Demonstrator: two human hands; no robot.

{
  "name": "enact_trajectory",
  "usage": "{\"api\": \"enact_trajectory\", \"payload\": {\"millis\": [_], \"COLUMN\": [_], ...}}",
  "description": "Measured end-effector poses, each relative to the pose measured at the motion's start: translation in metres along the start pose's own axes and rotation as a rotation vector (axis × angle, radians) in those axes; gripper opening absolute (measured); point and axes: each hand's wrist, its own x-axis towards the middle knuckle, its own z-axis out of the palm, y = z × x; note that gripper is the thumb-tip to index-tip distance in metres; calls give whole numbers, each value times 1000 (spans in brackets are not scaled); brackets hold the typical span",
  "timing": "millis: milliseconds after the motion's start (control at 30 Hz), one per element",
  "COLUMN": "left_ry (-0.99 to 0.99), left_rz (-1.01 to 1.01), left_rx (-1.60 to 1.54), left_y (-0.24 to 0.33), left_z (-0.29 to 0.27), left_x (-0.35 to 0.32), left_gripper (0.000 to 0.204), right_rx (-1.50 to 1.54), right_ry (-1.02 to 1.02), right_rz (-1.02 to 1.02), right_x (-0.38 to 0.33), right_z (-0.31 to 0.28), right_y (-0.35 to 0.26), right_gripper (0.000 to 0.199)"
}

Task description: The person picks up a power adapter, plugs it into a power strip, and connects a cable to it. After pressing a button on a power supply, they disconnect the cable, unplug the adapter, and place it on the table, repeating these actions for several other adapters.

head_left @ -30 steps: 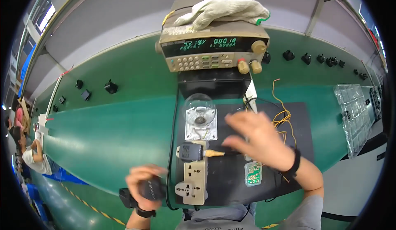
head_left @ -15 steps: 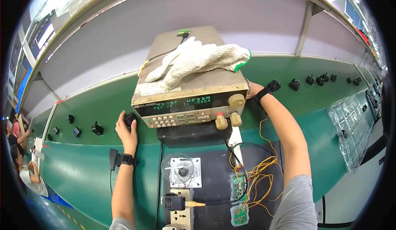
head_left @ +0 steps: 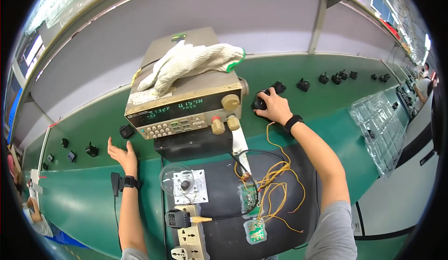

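My right hand (head_left: 275,108) is closed around a black power adapter (head_left: 260,102) on the green mat, just right of the bench instrument. Another black adapter (head_left: 279,87) sits right behind its fingers. My left hand (head_left: 123,157) is held with its fingers apart and nothing in it. Just beyond its fingertips lies a black block-shaped adapter (head_left: 126,130), beside the instrument's left corner. Between my hands stands the grey electronic load (head_left: 186,113), its display lit green. A white knitted glove (head_left: 191,64) with a green cuff lies on top of it.
A black adapter (head_left: 178,219) with a yellow-tipped cable is plugged into the power strip (head_left: 189,235). Yellow wires (head_left: 275,190) run to green circuit boards (head_left: 255,231). Several black adapters line both sides of the bench. A clear plastic tray (head_left: 378,131) lies at the right.
My left hand has come away from the black adapter by the instrument. My right hand has come out from behind the instrument's right side onto another adapter. The display reading has changed; the view has shifted.
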Motion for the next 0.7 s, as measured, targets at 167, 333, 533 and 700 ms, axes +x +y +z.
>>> {"api": "enact_trajectory", "payload": {"millis": [167,333,533,700], "left_ry": [-3,-22,-65,-98], "left_rz": [-91,-66,-50,-114], "left_rx": [-48,-132,-156,-181], "left_y": [10,-4,-3,9], "left_z": [-21,-31,-34,-39], "left_x": [-16,-32,-35,-37], "left_gripper": [66,62,59,57], "right_rx": [9,-74,-47,-413], "right_ry": [29,-98,-251,-510], "right_rz": [146,263,356,475], "right_x": [-32,-110,-175,-136], "right_z": [-53,-113,-117,-136], "right_y": [5,21,53,39], "right_gripper": [55,53,70,105]}}
